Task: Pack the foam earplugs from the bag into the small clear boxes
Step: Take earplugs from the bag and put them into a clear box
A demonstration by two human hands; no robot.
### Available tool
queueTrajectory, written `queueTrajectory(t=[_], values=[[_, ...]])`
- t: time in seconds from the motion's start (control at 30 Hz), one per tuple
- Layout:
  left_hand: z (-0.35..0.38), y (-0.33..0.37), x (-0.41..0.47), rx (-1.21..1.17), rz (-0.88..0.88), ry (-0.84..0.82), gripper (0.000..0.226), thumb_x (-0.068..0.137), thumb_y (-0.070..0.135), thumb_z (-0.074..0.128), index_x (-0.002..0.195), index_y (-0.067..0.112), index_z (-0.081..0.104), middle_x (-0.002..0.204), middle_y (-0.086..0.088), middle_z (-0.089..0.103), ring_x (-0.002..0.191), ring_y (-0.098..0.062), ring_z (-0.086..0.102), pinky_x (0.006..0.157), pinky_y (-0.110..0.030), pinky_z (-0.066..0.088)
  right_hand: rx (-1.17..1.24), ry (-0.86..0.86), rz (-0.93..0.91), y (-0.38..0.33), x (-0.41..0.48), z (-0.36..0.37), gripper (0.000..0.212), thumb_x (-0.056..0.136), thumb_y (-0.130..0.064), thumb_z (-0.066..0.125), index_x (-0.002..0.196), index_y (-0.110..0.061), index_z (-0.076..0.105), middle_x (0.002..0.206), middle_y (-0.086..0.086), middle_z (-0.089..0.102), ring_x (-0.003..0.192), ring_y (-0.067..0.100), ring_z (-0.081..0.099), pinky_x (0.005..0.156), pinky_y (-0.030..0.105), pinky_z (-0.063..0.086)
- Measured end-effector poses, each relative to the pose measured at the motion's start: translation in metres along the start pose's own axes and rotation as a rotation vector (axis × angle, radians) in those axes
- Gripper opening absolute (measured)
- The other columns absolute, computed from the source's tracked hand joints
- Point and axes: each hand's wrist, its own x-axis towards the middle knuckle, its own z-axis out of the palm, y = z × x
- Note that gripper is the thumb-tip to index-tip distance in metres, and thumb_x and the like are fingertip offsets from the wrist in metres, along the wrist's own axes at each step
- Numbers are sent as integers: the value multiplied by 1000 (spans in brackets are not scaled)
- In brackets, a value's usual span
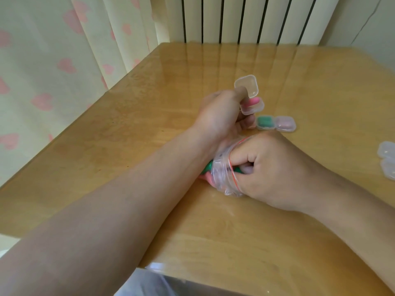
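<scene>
My left hand (220, 116) holds a small clear box (252, 106) above the table, its hinged lid (246, 85) standing open and a pink earplug (253, 101) lying in it. My right hand (275, 169) has its fingers curled inside the mouth of a clear zip bag (224, 176) with a red seal line. Green and pink earplugs (207, 169) show through the bag, partly hidden under my left wrist. What the right fingers pinch inside the bag is hard to make out.
Two closed boxes lie side by side on the wooden table (149, 116): one with green earplugs (265, 123), one with pink earplugs (285, 124). Empty clear boxes (388, 159) sit at the right edge. A curtain hangs on the left, a radiator behind.
</scene>
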Motion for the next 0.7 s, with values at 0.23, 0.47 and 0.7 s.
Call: queueTrajectory(t=[0.23, 0.47, 0.7], values=[[-4, 3, 5, 8, 26, 19, 26, 89, 0, 52, 113, -4, 59, 73, -8, 66, 54, -16, 53, 54, -24, 48, -174, -65, -60, -7, -4, -4, 13, 74, -20, 42, 63, -16, 36, 62, -10, 45, 58, 9, 39, 46, 36, 32], [-2, 3, 5, 35, 52, -28, 12, 89, -1, 52, 96, 2, 61, 70, -7, 65, 60, -16, 53, 55, -24, 48, -96, -196, -48, -7, -1, -11, 19, 81, -12, 44, 64, -15, 37, 60, 6, 43, 57, 21, 37, 55, 22, 37], [-12, 10, 6, 126, 148, 9, 18, 87, 0, 53, 101, 5, 62, 65, -1, 68, 62, -14, 58, 58, -24, 49, 54, -206, 6, -6, 0, -12, 26, 84, -3, 49, 60, -13, 44, 55, 4, 38, 54, 15, 34, 54, 42, 38]])
